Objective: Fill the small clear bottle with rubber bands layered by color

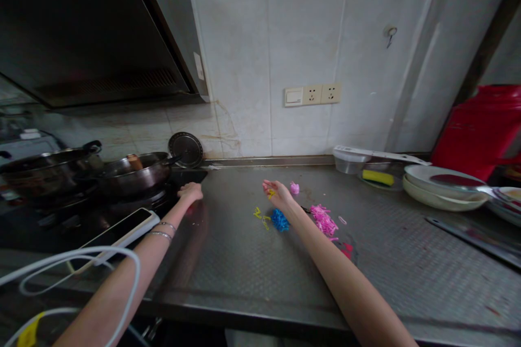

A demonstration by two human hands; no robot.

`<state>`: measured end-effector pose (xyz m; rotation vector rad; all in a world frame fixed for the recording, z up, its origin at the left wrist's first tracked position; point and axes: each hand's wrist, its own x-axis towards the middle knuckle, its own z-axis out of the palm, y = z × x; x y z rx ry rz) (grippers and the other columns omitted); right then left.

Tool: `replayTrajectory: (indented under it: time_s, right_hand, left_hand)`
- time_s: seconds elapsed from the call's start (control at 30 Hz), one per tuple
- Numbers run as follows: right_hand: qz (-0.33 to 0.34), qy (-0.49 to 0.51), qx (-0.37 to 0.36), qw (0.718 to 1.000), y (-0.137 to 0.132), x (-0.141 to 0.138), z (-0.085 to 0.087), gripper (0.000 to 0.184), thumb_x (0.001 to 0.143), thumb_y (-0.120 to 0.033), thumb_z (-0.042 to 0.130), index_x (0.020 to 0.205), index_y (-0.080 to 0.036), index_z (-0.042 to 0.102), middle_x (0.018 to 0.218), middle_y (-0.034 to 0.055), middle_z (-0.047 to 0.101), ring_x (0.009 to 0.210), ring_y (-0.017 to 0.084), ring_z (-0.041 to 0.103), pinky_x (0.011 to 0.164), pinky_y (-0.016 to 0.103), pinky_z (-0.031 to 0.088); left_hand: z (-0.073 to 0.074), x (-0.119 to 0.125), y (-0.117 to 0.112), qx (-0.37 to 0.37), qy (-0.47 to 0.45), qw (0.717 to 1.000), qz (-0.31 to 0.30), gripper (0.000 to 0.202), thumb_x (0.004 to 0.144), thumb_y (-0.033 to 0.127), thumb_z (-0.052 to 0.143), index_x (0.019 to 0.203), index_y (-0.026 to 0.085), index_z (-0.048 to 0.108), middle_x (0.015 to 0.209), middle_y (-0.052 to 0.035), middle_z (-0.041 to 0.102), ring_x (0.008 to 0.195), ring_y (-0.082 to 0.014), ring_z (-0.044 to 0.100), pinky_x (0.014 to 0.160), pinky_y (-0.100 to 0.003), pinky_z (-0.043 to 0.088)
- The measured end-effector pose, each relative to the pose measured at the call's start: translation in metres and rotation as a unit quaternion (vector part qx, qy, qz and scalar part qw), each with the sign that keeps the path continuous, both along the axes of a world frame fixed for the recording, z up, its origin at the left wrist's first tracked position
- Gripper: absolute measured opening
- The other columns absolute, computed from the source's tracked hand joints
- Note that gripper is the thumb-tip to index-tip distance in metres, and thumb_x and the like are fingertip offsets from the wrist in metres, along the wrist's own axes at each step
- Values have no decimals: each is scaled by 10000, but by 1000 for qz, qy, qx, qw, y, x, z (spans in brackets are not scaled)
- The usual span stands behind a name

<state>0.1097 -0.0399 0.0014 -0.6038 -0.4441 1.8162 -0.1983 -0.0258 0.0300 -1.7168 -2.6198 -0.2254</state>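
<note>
My right hand [278, 193] is above the metal counter, palm partly turned up, with small yellow pieces [272, 193] held in its curled fingers. They look like thin bent loops, too small to name surely. More yellow pieces [257, 212] lie just left of a blue heap [280, 220] of similar bits, partly behind my right wrist. To the right of the forearm is a pink heap [323, 220], with a pale pink loop [342, 220] beside it. A small pink lump [294, 188] sits behind. My left hand [190, 193] rests by the stove's right edge, fingers loosely extended, holding nothing visible.
Pans [132, 176] stand on the stove at left. A phone [118, 236] and white cable [136, 271] are near my left forearm. Red pieces [347, 250] lie by my right forearm. Further right are a plastic tub [350, 162], sponge [377, 178], bowls [443, 200] and knife [468, 236].
</note>
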Motion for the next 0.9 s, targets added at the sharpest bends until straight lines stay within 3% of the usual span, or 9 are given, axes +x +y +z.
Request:
replayTrajectory:
  time_s: [0.17,0.23,0.33,0.4,0.5,0.63,0.73,0.9]
  right_hand:
    - [-32,24,-8,999,6,6,-2,197,786,-96,335,792,-125,529,647,61,578,555,107,559,450,184,465]
    - [-41,30,-13,999,7,8,-4,189,787,-107,335,796,-139,521,673,64,581,584,120,574,462,204,483]
    - [-49,35,-21,998,10,11,-6,169,797,-125,333,796,-161,498,713,67,586,639,133,596,483,223,504]
    - [-55,38,-26,997,11,13,-7,149,803,-131,336,796,-170,479,733,68,586,667,135,604,502,229,514]
    - [-67,40,-34,996,12,16,-7,131,806,-133,333,804,-173,457,766,74,583,695,137,610,517,238,523]
    - [-85,42,-45,994,14,18,-5,127,812,-153,318,816,-163,444,815,93,572,738,142,611,520,229,527]
    - [-106,48,-38,992,15,20,-5,116,811,-166,323,825,-156,438,839,101,559,759,143,611,533,219,528]
    - [-123,57,-33,990,15,22,-4,122,811,-186,328,843,-148,438,854,106,550,773,150,609,558,232,535]
  left_hand:
    - [0,-6,1,-15,-18,1000,3,320,613,144,607,928,91,591,1044,-208,577,955,-348,543,698,-390,433]
    - [5,3,4,18,-33,999,-14,295,619,153,596,907,92,589,1008,-213,594,944,-330,556,688,-353,431]
    - [13,28,9,110,-104,984,-95,251,608,171,606,851,112,586,919,-177,631,902,-286,583,683,-298,428]
    - [15,52,11,180,-208,944,-182,275,601,182,618,868,128,576,913,-130,640,852,-240,597,691,-281,435]
    - [9,90,11,216,-421,830,-295,326,616,157,602,937,130,552,922,-89,636,808,-175,606,724,-274,450]
    - [-9,132,6,227,-563,732,-310,413,534,71,644,929,130,538,938,-74,623,834,-152,596,818,-319,429]
    - [-19,151,2,223,-610,697,-303,434,504,33,653,907,128,521,947,-71,613,863,-153,588,864,-351,403]
    - [-27,165,-6,201,-629,677,-325,419,503,7,649,872,135,497,959,-59,599,924,-164,567,900,-367,379]
